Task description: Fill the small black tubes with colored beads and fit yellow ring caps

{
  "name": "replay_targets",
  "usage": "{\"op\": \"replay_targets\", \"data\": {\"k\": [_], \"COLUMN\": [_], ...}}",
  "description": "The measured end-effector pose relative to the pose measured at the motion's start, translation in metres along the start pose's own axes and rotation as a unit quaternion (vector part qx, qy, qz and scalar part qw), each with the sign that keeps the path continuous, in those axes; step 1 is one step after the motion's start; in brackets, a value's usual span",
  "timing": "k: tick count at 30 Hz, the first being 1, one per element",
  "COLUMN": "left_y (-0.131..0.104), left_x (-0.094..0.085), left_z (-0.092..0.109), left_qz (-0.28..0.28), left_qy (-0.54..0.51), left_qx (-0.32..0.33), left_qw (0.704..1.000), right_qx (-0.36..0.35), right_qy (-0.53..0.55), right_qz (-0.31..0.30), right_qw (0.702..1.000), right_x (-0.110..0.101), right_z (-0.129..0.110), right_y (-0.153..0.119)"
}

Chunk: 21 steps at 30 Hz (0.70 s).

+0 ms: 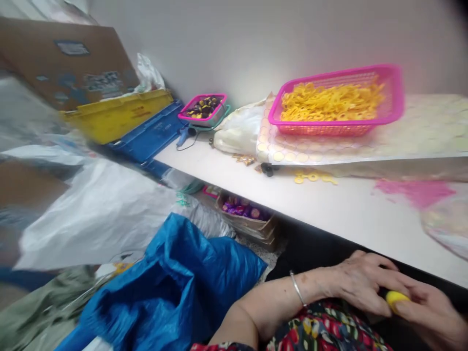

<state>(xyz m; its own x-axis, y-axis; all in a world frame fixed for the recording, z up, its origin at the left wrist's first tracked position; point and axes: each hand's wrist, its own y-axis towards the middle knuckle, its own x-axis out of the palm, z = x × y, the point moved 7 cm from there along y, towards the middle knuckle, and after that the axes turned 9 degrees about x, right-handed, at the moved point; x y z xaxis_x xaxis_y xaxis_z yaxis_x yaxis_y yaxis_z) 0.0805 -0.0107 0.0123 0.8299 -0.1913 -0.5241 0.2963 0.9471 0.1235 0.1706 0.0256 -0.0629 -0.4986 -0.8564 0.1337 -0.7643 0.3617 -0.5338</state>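
Note:
Low at the right, just below the table edge, my two hands meet around a small rounded yellow piece [397, 299] with a dark part beside it. My left hand [361, 282], with a bracelet on its wrist, curls over the dark side. Thumb and fingers of my right hand [431, 307] pinch the yellow end. Fingers cover most of the piece, so its exact kind is hidden. Nearest on the table lie several loose yellow ring-shaped parts [314, 177] and a small black part [268, 169].
A pink basket [274, 119] of yellow plastic parts stands on cushioned sheeting [431, 131]. Farther left are a smaller pink basket [222, 100] of black-and-yellow pieces and a blue glue gun [183, 135]. A blue sack [204, 263] and box [248, 224] of purple-wrapped items sit below.

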Motion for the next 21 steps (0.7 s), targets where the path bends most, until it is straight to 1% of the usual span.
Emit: {"op": "replay_targets", "data": {"k": [1, 4, 6, 8, 10, 13, 16, 19, 21], "left_y": [-0.001, -0.001, 0.001, 0.004, 0.006, 0.007, 0.006, 0.008, 0.011], "left_x": [-0.004, -0.015, -0.021, -0.023, -0.023, -0.017, -0.012, -0.015, -0.021], "left_z": [0.003, 0.008, 0.009, 0.01, 0.009, 0.001, -0.003, 0.001, 0.005], "left_qz": [0.015, 0.059, 0.077, 0.076, 0.068, 0.06, 0.062, 0.067, 0.053], "left_qy": [0.005, -0.007, -0.028, -0.048, -0.062, -0.075, -0.083, -0.093, -0.112], "left_qx": [0.025, 0.078, 0.099, 0.117, 0.119, 0.092, 0.079, 0.097, 0.124], "left_qw": [1.0, 0.995, 0.992, 0.989, 0.989, 0.991, 0.991, 0.989, 0.984], "right_qx": [0.012, -0.023, -0.042, -0.053, -0.056, -0.047, -0.04, -0.052, -0.055], "right_qy": [0.029, 0.081, 0.107, 0.134, 0.153, 0.16, 0.158, 0.147, 0.113], "right_qz": [-0.013, -0.025, -0.012, 0.013, 0.035, 0.023, -0.001, 0.009, 0.023], "right_qw": [0.999, 0.996, 0.993, 0.99, 0.986, 0.986, 0.987, 0.988, 0.992], "right_x": [0.009, 0.03, 0.033, 0.029, 0.024, 0.023, 0.027, 0.024, 0.017], "right_z": [-0.011, -0.05, -0.064, -0.067, -0.063, -0.056, -0.057, -0.065, -0.067], "right_y": [-0.004, -0.013, -0.013, -0.013, -0.013, -0.013, -0.011, -0.009, -0.009]}}
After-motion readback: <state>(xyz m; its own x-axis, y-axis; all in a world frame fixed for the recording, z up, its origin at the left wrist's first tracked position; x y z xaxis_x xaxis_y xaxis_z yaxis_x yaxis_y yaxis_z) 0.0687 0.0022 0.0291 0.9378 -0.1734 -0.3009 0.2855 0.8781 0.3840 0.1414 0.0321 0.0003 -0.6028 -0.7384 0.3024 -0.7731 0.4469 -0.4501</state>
